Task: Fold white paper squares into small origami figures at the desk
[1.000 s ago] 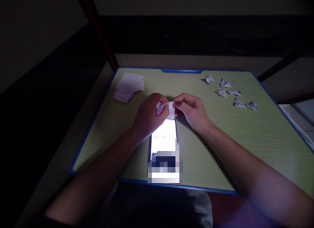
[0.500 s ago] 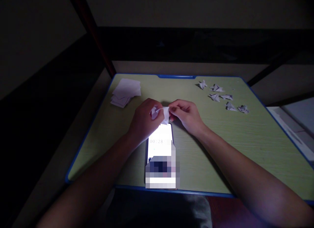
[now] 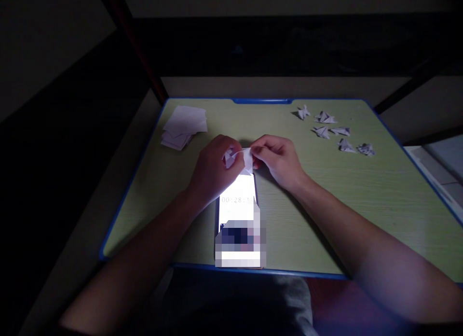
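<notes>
A small folded piece of white paper [image 3: 248, 158] is held between my two hands, just above the top end of a lit phone [image 3: 237, 208]. My left hand [image 3: 219, 169] is closed around the paper's left part, thumb on the near side, hiding some of the folds. With thumb and fingertips, my right hand [image 3: 278, 160] pinches the paper's right edge. The phone lies on the table [image 3: 173, 191] with a running timer on its bright screen; its lower part is blurred out.
At the back left lies a loose stack of white paper sheets [image 3: 185, 119]. Several small folded paper figures [image 3: 324, 118] sit at the back right. Blue edging [image 3: 262, 101] borders the table. Beyond its right side are pale flat boards or papers [image 3: 446, 157].
The camera view has tilted slightly, so the table and its contents sit higher in the picture. Both hands keep their hold on the folded paper, with hardly any change in grip.
</notes>
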A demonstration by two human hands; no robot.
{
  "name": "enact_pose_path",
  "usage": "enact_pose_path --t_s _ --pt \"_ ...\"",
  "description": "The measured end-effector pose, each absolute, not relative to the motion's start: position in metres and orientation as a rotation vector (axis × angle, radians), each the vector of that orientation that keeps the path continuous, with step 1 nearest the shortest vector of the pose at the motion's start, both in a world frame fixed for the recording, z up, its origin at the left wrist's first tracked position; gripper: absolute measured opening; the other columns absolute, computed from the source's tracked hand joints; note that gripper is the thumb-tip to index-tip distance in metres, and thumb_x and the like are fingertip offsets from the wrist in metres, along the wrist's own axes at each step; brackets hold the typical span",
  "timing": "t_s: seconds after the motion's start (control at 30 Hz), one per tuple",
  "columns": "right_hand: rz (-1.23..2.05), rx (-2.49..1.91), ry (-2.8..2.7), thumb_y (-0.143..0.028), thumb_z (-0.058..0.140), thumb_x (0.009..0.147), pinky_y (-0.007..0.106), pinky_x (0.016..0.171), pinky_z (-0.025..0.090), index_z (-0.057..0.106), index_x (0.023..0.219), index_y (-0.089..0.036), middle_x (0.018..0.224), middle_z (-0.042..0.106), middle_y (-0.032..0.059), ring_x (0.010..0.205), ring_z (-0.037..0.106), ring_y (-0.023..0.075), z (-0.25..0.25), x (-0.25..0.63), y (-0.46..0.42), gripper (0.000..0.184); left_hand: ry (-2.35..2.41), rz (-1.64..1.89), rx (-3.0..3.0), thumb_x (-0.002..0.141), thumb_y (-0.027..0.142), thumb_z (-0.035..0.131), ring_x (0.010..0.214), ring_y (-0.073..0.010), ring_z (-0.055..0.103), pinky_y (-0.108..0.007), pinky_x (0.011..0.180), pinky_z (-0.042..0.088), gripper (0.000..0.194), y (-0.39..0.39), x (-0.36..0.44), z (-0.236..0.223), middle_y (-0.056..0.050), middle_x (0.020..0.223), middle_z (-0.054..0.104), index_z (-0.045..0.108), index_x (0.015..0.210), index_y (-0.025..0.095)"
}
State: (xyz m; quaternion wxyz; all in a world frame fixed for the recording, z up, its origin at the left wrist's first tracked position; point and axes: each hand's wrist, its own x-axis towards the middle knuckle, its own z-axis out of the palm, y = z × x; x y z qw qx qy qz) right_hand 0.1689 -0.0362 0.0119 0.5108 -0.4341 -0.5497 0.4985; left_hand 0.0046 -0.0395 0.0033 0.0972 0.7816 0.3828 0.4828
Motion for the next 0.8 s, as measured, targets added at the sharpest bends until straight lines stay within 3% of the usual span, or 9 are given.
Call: enact_pose_path --t_s 0.33,0.6,0.7,0.8 --pt "1.112 -1.054 -1.291 -0.015 0.06 0.067 0.024 0.044 0.032 0.064 0.06 -0.018 0.045 0.055 -0.0055 0.042 0.045 0.0072 0.0087 0.167 -0.0356 0.009 1.042 1.526 2.548 0.082 0.006 0.061 0.083 -0.0119 0.061 -0.025 0.075 0.05 0.012 -0.039 0.0052 0.0053 -0.001 0.084 0.063 0.056 0.08 0.017" --pt "1.02 -1.056 -1.281 -0.014 0.058 0.067 0.023 0.044 0.032 0.064 0.06 -0.018 0.046 0.054 -0.0065 0.043 0.045 0.0072 0.0098 0.1678 -0.0349 0.01 1.016 1.363 2.871 0.089 0.013 0.058 0.086 -0.0165 0.062 -0.032 0.076 0.051 0.006 -0.0413 0.0057 0.0087 -0.005 0.094 0.067 0.058 0.088 0.018" --pt "1.0 -1.045 -1.298 -0.014 0.058 0.067 0.024 0.044 0.031 0.064 0.062 -0.019 0.047 0.054 -0.0067 0.044 0.045 0.0073 0.0101 0.1696 -0.0338 0.009 0.984 1.456 2.619 0.088 0.018 0.062 0.089 -0.0155 0.064 -0.03 0.077 0.051 0.001 -0.0434 0.0072 0.0094 -0.006 0.095 0.068 0.062 0.088 0.017" --pt "0.991 -1.023 -1.315 -0.016 0.059 0.068 0.023 0.044 0.031 0.064 0.064 -0.018 0.049 0.054 -0.0066 0.045 0.045 0.0072 0.0103 0.1709 -0.0332 0.007 1.012 1.527 2.165 0.092 0.024 0.056 0.078 -0.0114 0.064 -0.024 0.069 0.05 0.014 -0.0416 0.0066 0.0099 -0.003 0.084 0.068 0.065 0.083 0.017"
